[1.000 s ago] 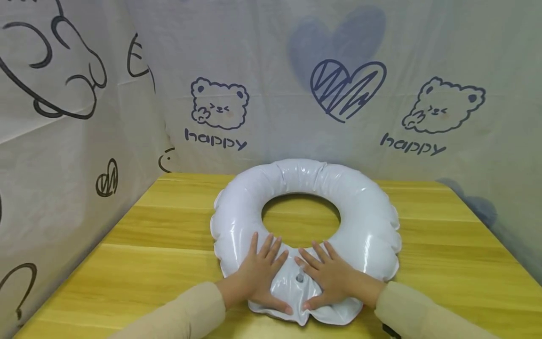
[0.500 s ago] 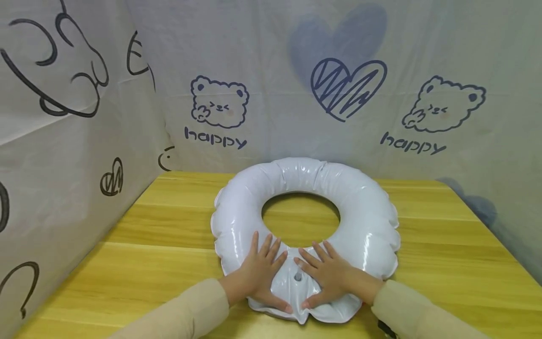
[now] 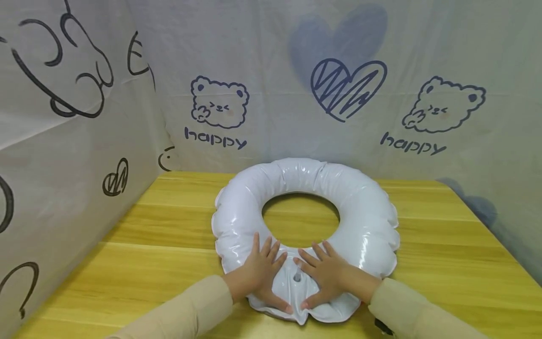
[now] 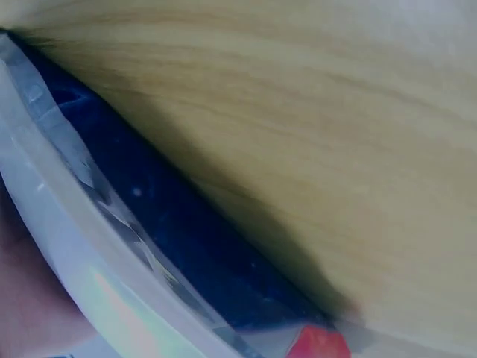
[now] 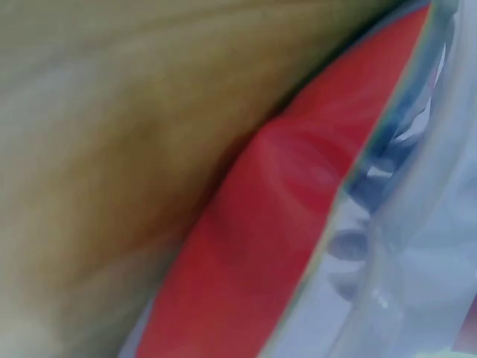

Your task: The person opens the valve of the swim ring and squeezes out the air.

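A white inflatable swim ring (image 3: 368, 212) lies flat on the wooden table, plump at the back and creased and slacker at the front. Its small clear valve (image 3: 298, 275) stands up between my hands. My left hand (image 3: 261, 278) presses on the front left of the ring, fingers spread and straight. Across from it, my right hand (image 3: 328, 275) presses on the front right in the same way. In the left wrist view the ring's underside (image 4: 164, 216) is dark blue; in the right wrist view a red underside (image 5: 276, 194) shows along the seam.
The yellow wood-grain table (image 3: 161, 263) extends around the ring on both sides. A pale cloth (image 3: 279, 113) with bear and heart drawings hangs behind it, and another cloth wall (image 3: 63, 165) closes the left side. Something small and black (image 3: 383, 326) shows under the right sleeve.
Both hands stay spread on the ring in nearly the same place. The forearms have shifted slightly, and the ring and valve have moved only a touch.
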Tool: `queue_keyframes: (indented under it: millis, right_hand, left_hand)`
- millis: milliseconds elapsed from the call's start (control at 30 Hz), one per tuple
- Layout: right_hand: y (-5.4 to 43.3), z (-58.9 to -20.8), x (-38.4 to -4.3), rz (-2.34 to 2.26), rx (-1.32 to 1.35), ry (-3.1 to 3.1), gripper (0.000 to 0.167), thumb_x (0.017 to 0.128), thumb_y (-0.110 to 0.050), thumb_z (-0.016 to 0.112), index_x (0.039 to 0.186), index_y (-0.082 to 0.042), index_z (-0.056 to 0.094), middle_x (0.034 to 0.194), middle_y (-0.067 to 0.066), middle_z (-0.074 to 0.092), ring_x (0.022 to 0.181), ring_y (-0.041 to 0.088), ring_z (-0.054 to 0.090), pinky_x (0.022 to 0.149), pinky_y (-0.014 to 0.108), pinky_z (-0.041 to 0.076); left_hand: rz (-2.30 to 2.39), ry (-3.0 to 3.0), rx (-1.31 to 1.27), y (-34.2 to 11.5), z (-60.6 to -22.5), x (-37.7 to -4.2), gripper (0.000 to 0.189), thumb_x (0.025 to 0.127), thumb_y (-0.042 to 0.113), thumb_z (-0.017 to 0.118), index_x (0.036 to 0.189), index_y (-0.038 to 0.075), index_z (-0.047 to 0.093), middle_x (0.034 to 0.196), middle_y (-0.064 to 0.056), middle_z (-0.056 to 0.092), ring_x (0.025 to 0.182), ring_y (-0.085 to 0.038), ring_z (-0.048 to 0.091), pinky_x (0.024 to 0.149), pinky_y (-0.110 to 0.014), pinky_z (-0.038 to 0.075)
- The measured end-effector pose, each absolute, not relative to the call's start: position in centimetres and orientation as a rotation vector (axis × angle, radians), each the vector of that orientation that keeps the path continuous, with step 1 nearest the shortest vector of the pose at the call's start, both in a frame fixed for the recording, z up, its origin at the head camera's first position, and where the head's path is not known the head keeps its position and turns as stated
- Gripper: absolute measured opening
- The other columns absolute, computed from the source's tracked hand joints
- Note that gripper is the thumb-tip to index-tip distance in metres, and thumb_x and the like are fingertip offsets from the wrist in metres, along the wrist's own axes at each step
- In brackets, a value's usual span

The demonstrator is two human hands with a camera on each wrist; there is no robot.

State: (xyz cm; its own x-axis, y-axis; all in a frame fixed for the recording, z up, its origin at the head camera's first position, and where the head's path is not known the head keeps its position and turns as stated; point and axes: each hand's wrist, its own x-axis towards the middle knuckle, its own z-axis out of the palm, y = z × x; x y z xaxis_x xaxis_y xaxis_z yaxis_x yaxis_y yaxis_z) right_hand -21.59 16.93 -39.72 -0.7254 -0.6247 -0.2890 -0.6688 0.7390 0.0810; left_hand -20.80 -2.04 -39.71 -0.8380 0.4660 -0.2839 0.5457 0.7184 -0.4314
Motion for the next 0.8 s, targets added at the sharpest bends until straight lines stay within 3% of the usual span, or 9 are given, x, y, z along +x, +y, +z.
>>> queue_keyframes:
  millis: [433,800]
  right_hand:
    - [17.1,-39.8,-21.6,0.277,-0.976,2.702,0.099,0.073,-0.078,0.047,0.147,-0.017,0.026,0.156,0.004,0.021,0.141,0.039,0.018,0.113,0.056,0.009]
    - [18.4,-40.5,-22.0,0.019,-1.174,2.769,0.098,0.075,-0.072,0.052,0.146,-0.009,0.028,0.153,0.013,0.025,0.138,0.045,0.021,0.11,0.061,0.015]
  left_hand:
    - [-0.718,2.758,0.785,-2.0,-40.3,-21.0,0.116,0.059,0.095,0.031,0.15,0.024,0.017,0.157,-0.009,0.012,0.145,-0.031,0.008,0.113,-0.057,0.002]
    - [-0.356,2.814,0.933,-3.9,-41.8,-22.2,0.114,0.065,0.089,0.037,0.15,0.015,0.017,0.156,-0.014,0.011,0.144,-0.035,0.006,0.11,-0.063,0.001]
